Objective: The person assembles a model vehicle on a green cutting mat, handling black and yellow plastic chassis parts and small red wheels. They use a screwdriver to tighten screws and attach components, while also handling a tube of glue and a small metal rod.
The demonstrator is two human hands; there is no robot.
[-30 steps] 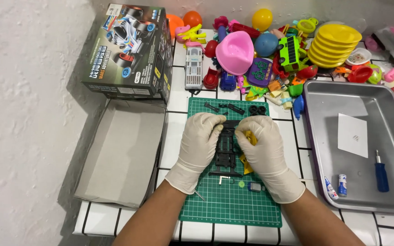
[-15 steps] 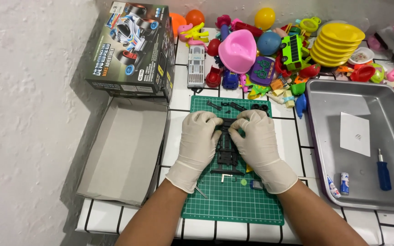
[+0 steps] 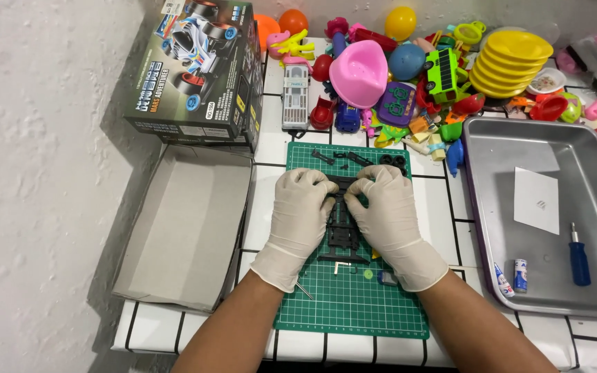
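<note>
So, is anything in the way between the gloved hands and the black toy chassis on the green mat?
Nothing visible. The left hand and the right hand both already grip the upper end of the black chassis, which lies on the green cutting mat.

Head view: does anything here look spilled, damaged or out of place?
Nothing looks damaged or spilled. The left hand and right hand both grip the black chassis on the green cutting mat. Small loose parts lie scattered on the mat, and the toy pile behind is jumbled.
</note>
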